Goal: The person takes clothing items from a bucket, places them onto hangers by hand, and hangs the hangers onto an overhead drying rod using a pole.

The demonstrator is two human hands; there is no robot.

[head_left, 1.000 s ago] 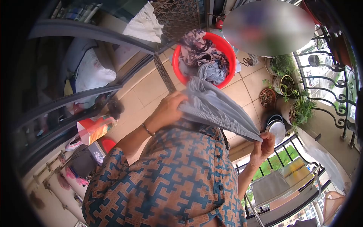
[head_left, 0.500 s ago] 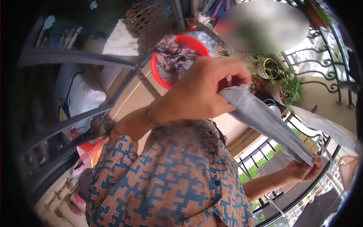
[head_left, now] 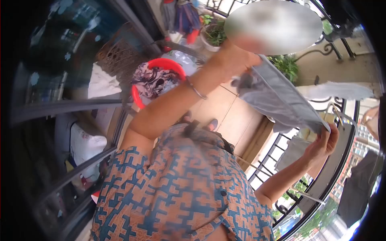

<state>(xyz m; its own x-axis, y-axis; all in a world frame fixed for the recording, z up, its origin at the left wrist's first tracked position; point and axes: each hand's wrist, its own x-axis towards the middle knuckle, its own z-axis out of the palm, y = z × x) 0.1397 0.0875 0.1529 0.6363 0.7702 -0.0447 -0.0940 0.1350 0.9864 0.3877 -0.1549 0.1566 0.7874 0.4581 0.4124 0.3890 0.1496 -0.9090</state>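
Observation:
A thin grey garment [head_left: 273, 92] is stretched between my two hands, its upper edge drawn in a slanting line and the rest hanging below. My left hand [head_left: 239, 60] grips the upper left end; a blurred patch covers part of its fingers. The lower right corner is pinched in my right hand [head_left: 325, 142], close to the balcony railing. I cannot make out which kind of garment it is. Beyond my left forearm, a red basin [head_left: 163, 62] stands on the floor with patterned dark-and-pink laundry [head_left: 155, 82] in it.
Potted plants [head_left: 215, 34] stand at the back. Black railing [head_left: 267, 160] runs along the right side. A pale cloth [head_left: 341, 90] and a dark grey cloth [head_left: 358, 190] hang at the right. Glass doors [head_left: 68, 108] line the left. My feet [head_left: 213, 123] show on the tiles.
My left hand has moved up and away from my body. The garment, bunched narrow before, is now spread wider. My right hand has risen slightly, still holding its corner. The view has shifted.

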